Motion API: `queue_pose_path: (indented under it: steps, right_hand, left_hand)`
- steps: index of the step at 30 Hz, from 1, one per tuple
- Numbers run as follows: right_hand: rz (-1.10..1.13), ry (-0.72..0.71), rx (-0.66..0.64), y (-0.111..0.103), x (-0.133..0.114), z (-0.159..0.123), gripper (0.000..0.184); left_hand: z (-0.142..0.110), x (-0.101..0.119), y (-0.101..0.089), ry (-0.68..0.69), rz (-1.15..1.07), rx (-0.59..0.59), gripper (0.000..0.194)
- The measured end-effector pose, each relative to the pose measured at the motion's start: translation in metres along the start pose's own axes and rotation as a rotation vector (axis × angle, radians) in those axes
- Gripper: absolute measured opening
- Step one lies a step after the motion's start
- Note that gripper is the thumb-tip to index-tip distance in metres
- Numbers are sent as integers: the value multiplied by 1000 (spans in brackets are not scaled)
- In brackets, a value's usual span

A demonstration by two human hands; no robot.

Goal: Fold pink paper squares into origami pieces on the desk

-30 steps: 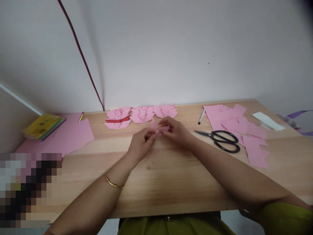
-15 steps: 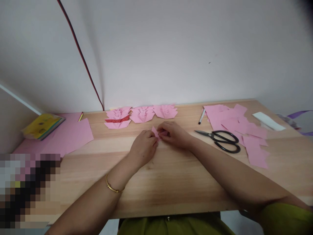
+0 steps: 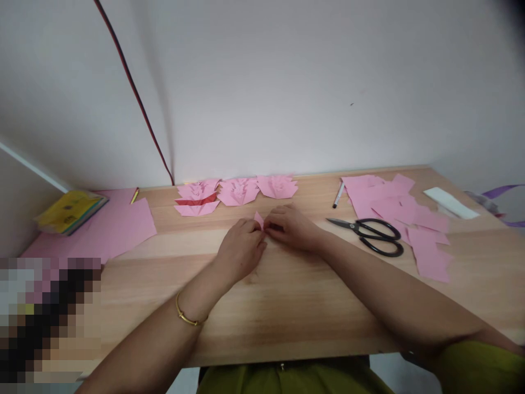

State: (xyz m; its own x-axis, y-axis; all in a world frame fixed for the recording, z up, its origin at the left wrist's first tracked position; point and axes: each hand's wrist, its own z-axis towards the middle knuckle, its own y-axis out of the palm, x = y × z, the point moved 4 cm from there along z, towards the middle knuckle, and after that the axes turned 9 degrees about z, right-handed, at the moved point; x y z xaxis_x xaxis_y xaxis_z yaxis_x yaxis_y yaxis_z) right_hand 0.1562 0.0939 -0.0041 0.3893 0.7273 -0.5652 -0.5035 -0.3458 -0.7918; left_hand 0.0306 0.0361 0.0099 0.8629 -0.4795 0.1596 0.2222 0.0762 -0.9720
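A: We're watching the small pink paper (image 3: pixel 258 219) now. Where is it sitting?

B: Straight ahead of the person, right in the gap between the 2 hands! Whether it's resting on the desk (image 3: pixel 262 323) or being held just above, I can't tell.

A: And its long axis?

B: Only 1 pointed tip is showing, and that's aiming away from the person, leaning slightly left. The fingers are hiding the rest, so the full axis is staying a mystery.

A: Which hand is nearer?

B: Neither is winning! The left hand (image 3: pixel 241 249) is gripping from the near left, fingers curling over the paper; the right hand (image 3: pixel 293 227) is pinching from the right, fingertips meeting its edge.

A: Anything crowding them?

B: The folded pink papers (image 3: pixel 278 187) are lying beyond, the scissors (image 3: pixel 355 226) well apart on the right.
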Motion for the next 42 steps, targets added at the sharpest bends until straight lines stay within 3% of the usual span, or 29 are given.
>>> queue_pose_path:
  steps: [13, 27, 42]
  right_hand:
    - [11, 26, 13, 0, 1, 1, 11]
    - [-65, 96, -22, 1, -4, 0, 12]
    - [-86, 93, 12, -2, -4, 0, 13]
  left_hand:
    - [-1, 1, -2, 27, 9, 1, 15]
    - [-4, 8, -3, -10, 151, -152, 17]
    - [-4, 8, -2, -23, 150, -117, 28]
